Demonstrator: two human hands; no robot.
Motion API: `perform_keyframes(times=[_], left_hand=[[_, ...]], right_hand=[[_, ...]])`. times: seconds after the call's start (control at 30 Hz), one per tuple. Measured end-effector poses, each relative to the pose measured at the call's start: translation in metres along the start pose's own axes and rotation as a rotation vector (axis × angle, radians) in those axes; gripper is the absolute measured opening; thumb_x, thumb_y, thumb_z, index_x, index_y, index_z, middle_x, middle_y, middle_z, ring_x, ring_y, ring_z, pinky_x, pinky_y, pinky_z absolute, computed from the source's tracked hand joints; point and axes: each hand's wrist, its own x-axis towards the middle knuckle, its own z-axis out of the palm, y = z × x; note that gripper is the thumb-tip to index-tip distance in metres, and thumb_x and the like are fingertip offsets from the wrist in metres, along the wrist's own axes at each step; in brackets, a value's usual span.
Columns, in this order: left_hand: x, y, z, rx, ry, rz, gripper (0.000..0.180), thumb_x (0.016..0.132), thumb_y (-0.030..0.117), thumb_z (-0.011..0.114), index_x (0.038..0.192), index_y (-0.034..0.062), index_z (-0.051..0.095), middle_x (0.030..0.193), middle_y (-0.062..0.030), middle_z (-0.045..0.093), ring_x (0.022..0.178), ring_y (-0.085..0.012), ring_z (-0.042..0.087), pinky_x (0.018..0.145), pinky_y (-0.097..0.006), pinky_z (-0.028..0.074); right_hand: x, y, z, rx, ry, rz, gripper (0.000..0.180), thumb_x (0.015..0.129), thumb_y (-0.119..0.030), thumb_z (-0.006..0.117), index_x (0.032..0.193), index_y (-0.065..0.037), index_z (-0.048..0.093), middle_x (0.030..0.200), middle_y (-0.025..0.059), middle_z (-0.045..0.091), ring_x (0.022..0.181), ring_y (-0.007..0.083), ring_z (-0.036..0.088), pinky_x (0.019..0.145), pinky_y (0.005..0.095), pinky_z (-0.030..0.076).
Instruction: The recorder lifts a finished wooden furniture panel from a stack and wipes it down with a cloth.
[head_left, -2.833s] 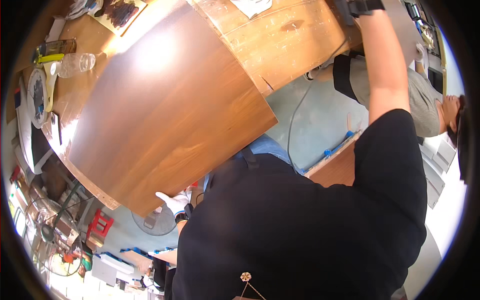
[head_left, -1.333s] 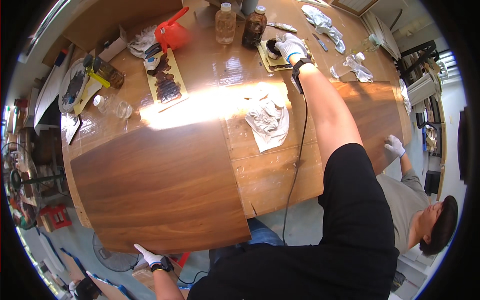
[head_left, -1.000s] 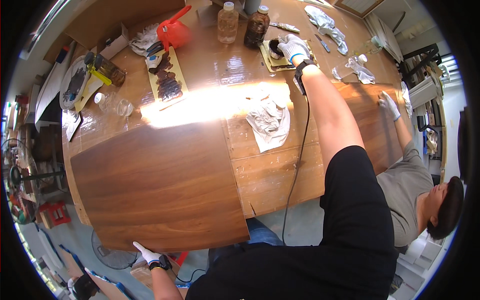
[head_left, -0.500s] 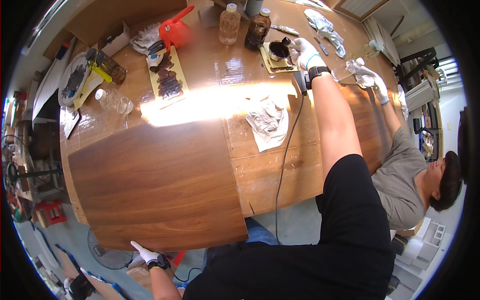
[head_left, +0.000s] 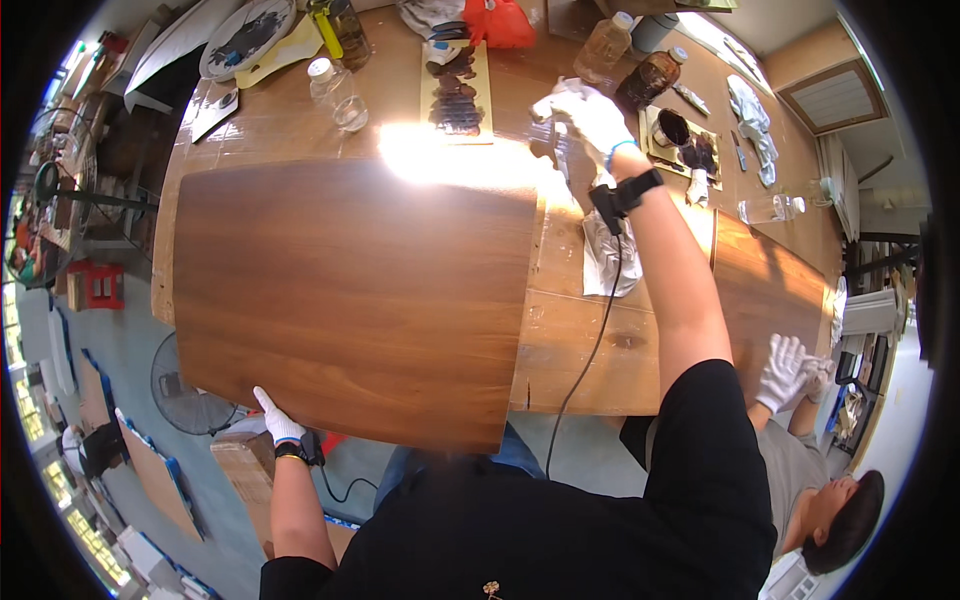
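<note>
A brown wood-grained panel (head_left: 350,290) lies on the work table, its near edge jutting over the table's edge. My left hand (head_left: 278,420), in a white glove, grips that near edge; one digit rests on top, the others are hidden. Over the table, past the panel's far right corner, is my right hand (head_left: 592,115), also gloved. Its fingers are curled around something too small and blurred to make out. To its right stands a cup of dark liquid (head_left: 670,128) on a stained yellow sheet (head_left: 705,150). A crumpled white cloth (head_left: 605,255) lies under my right wrist.
Bottles of clear (head_left: 603,50) and dark liquid (head_left: 650,78) stand at the back. A clear plastic bottle (head_left: 335,90) lies far left. A cable (head_left: 590,365) hangs from my right wrist. At right, a co-worker's gloved hands (head_left: 790,372) are near a second panel (head_left: 765,275).
My right hand has moved left, away from the dark cup toward the panel. My left hand remains at the near edge. The co-worker's hands have come back from the clear bottle. The view has shifted.
</note>
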Motion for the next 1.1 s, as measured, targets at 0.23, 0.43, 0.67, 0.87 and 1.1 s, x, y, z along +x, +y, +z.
perform_keyframes(times=[0.23,0.43,0.67,0.87,1.1], left_hand=[[0.015,-0.006,-0.013,-0.055,-0.054,0.049,0.078,0.089,0.064,0.049,0.141,0.0075,0.040,0.145,-0.0073,0.043,0.128,-0.0295,0.043,0.107,-0.041,0.036],[0.020,-0.009,-0.014,-0.077,-0.016,0.060,0.076,0.088,0.061,0.054,0.138,0.0054,0.045,0.139,-0.0082,0.049,0.122,-0.0288,0.050,0.102,-0.040,0.042],[0.034,-0.012,-0.026,-0.070,0.005,0.079,0.072,0.087,0.058,0.058,0.136,0.0055,0.047,0.135,-0.0079,0.053,0.118,-0.0278,0.054,0.098,-0.040,0.045],[0.033,-0.012,-0.030,0.013,0.007,0.132,0.073,0.088,0.059,0.057,0.136,0.0054,0.046,0.135,-0.0083,0.053,0.117,-0.0277,0.054,0.098,-0.040,0.045],[0.020,-0.005,-0.017,0.081,0.032,0.123,0.074,0.088,0.060,0.056,0.134,0.0024,0.047,0.136,-0.0096,0.052,0.117,-0.0277,0.055,0.098,-0.040,0.046]], right_hand=[[0.037,0.026,0.103,-0.320,0.129,-0.086,0.041,0.077,-0.037,0.066,0.102,-0.005,0.064,0.094,0.0147,0.067,0.089,0.0297,0.064,0.081,0.0375,0.048],[0.052,0.013,0.127,-0.855,-0.116,-0.266,0.035,0.088,-0.037,0.051,0.104,-0.007,0.061,0.106,0.0154,0.064,0.101,0.0347,0.060,0.086,0.0427,0.048],[0.083,0.018,0.131,-0.748,-0.140,-0.196,0.033,0.081,-0.030,0.056,0.096,-0.001,0.064,0.093,0.0206,0.065,0.090,0.0364,0.061,0.080,0.0424,0.048],[0.039,0.027,0.101,0.046,0.018,-0.171,0.023,0.078,-0.027,0.066,0.085,-0.005,0.070,0.080,0.0047,0.067,0.073,0.0142,0.061,0.067,0.0266,0.047],[-0.037,0.039,0.038,-0.050,0.184,0.461,0.026,0.074,-0.022,0.073,0.094,-0.007,0.067,0.081,0.0089,0.063,0.067,0.0193,0.057,0.057,0.0314,0.049]])
